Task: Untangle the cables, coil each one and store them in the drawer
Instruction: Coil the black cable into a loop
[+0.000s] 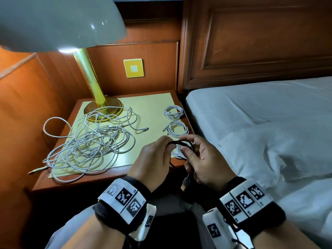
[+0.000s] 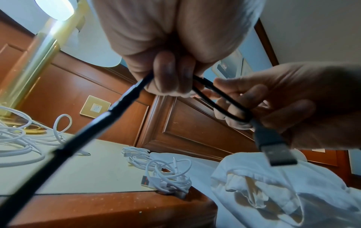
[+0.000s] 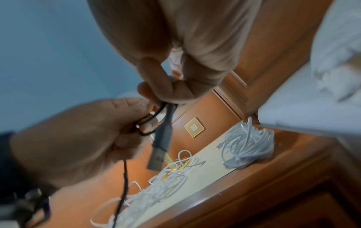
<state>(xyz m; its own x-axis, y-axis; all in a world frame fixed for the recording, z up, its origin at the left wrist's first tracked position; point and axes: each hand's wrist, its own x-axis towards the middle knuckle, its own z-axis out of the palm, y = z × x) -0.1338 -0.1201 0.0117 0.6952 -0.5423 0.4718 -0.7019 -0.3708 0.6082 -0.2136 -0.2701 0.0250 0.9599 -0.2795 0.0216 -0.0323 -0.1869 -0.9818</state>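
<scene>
I am coiling the black cable [image 1: 181, 143], held in the air over the front right corner of the worktop [image 1: 107, 174], near the bed [image 1: 269, 112]. My left hand [image 1: 152, 159] pinches its small loops; my right hand [image 1: 203, 162] curls round the same loops near the plug end. The USB plug [image 2: 277, 152] hangs below my right grip, long axis roughly vertical, tip down. The loose tail trails down past my left wrist. Next, I judge, that tail needs feeding into another turn. Coiled white cables [image 1: 173, 112] lie just beyond; the white tangle [image 1: 89, 141] waits left.
</scene>
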